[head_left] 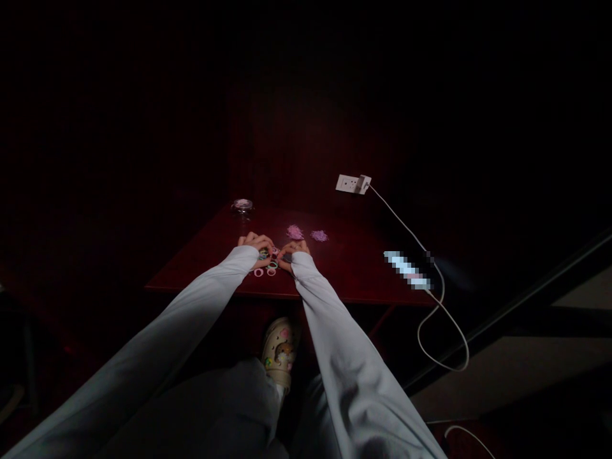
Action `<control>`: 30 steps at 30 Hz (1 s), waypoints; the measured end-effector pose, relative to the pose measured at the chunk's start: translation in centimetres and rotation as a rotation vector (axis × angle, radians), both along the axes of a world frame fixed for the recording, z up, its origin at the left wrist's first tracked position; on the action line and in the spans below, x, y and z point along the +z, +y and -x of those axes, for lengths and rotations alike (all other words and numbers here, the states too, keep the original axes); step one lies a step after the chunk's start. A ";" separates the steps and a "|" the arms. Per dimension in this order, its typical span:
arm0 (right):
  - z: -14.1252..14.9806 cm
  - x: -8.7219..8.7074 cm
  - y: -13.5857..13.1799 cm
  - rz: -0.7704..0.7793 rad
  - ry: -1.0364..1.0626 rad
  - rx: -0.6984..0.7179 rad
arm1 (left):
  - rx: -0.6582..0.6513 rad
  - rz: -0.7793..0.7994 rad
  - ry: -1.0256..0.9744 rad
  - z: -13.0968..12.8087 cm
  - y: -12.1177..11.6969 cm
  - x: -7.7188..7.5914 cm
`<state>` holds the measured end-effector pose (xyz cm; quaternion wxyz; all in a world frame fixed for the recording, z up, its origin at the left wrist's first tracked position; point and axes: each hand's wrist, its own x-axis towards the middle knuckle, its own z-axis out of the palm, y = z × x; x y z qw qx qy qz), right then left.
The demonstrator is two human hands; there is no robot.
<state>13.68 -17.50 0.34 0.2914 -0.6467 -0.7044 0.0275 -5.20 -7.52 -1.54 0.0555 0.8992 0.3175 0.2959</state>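
Observation:
My left hand (258,243) reaches over the table with its fingers bent and closed at a small pile of coloured rings that look like hair ties (272,264). Facing it across the pile, my right hand (291,252) has its fingertips pressed together. Whatever sits in either set of fingers is too small and dark to make out. A pale pink ring (259,273) lies at the near side of the pile. Just beyond my right hand are a pink heap (295,232) of thin strands or small bands and a purple heap (319,236) of the same sort.
A clear jar (243,205) stands at the back left of the dark red table (358,274). On the right lies a blurred-out bright phone-like object (406,270), its white cable (401,220) running to a wall socket (348,183). A shoe (280,354) shows below the table edge.

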 end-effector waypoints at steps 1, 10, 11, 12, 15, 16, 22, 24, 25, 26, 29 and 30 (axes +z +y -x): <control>0.0 -0.1 0.1 -0.004 0.004 -0.003 | 0.004 0.005 0.001 0.0 0.0 0.0; -0.7 -1.8 1.5 -0.106 0.088 -0.022 | -0.027 -0.004 -0.011 0.2 0.3 -0.3; -0.8 -1.9 1.7 -0.121 0.102 -0.017 | -0.035 0.002 -0.011 0.2 0.3 -0.4; -0.9 -2.1 1.8 -0.136 0.115 -0.006 | -0.040 0.008 -0.013 0.2 0.4 -0.4; -1.1 -2.2 1.8 -0.168 0.138 0.023 | -0.046 0.019 -0.037 0.1 0.5 -0.5; -1.1 -2.1 1.8 -0.172 0.143 0.017 | -0.052 0.021 -0.046 0.1 0.5 -0.5; -1.1 -1.5 1.2 -0.158 0.159 -0.012 | -0.069 0.040 -0.074 0.0 0.1 0.0; -1.2 -1.4 1.1 -0.166 0.160 0.005 | -0.062 0.038 -0.084 -0.1 -0.2 0.1; -1.2 -1.3 1.0 -0.167 0.160 0.010 | -0.055 0.037 -0.092 -0.1 -0.3 0.2; -1.2 -1.2 1.0 -0.169 0.160 0.007 | -0.050 0.036 -0.101 -0.2 -0.4 0.2; -1.2 -1.0 0.8 -0.159 0.162 -0.037 | -0.051 0.026 -0.121 -0.3 -0.5 0.1; -1.2 -0.9 0.8 -0.149 0.160 -0.050 | -0.055 0.022 -0.121 -0.3 -0.4 0.1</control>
